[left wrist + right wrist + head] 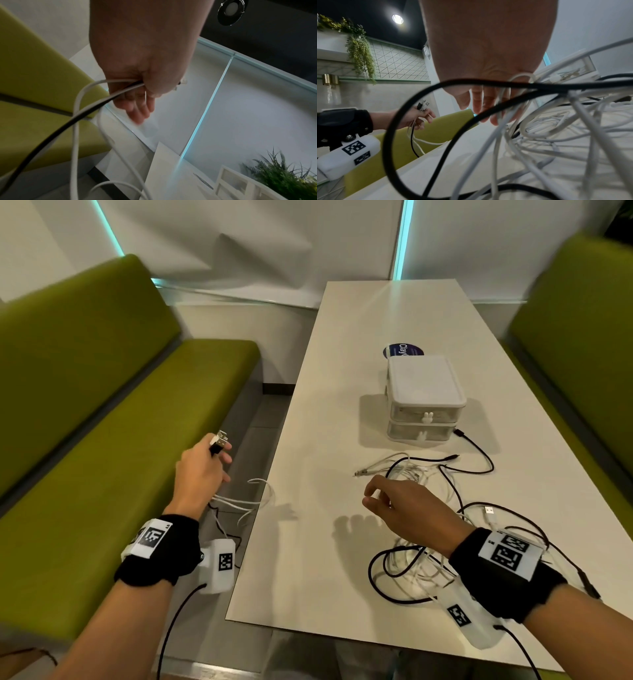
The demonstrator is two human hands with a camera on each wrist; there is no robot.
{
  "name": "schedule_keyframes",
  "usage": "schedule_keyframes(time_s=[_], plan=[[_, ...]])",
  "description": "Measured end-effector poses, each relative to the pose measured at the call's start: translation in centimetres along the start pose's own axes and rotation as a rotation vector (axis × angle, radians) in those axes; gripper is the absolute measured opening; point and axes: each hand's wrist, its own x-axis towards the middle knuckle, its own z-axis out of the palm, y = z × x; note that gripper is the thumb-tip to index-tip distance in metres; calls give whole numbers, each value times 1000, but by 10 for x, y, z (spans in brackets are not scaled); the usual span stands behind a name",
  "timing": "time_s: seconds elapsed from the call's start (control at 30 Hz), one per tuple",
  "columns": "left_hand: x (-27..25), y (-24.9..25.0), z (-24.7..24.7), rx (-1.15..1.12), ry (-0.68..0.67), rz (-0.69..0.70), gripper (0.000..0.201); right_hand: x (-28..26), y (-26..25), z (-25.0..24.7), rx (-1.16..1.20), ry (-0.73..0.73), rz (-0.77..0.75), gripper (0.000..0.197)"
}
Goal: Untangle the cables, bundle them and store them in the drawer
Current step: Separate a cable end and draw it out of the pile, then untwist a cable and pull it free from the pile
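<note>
Left hand (200,474) is gripping the black and white USB plugs (219,440) out past the left edge of the table (342,371). Right hand (400,508) is hovering over the cable tangle (421,563) mid-table, fingers (477,97) loosely curled; can't tell if pinching a white strand. I'd be pulling slowly, feeding loops free, not yanking knots tighter.

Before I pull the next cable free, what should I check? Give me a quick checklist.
1. Hold: left hand grips the black and white plug ends: ok.
2. Untangled: cable pile on the table has crossing loops: not ok.
3. One cable singled out by the right hand: cannot tell.
4. Storage: drawer unit has both drawers shut: not ok.
5. Bundled: nothing yet: not ok.
</note>
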Motion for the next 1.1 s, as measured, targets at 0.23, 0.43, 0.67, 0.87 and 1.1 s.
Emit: schedule_keyframes(time_s=[0.23, 0.43, 0.67, 0.87, 1.1], plan=[[10, 18, -38, -56, 455, 86, 19, -1, -2, -2, 15, 5, -6, 20], [3, 37, -17, -127, 316, 212, 15, -2, -3, -3, -16, 26, -9, 19], [-34, 70, 47, -434, -55, 174, 29, 13, 3, -12, -118, 104, -29, 15], [-36, 71, 57, -454, -104, 137, 32, 30, 5, -28, -179, 114, -18, 18], [-19, 37, 42, -153, 251, 32, 29, 64, 16, -20, -404, -159, 119, 31]])
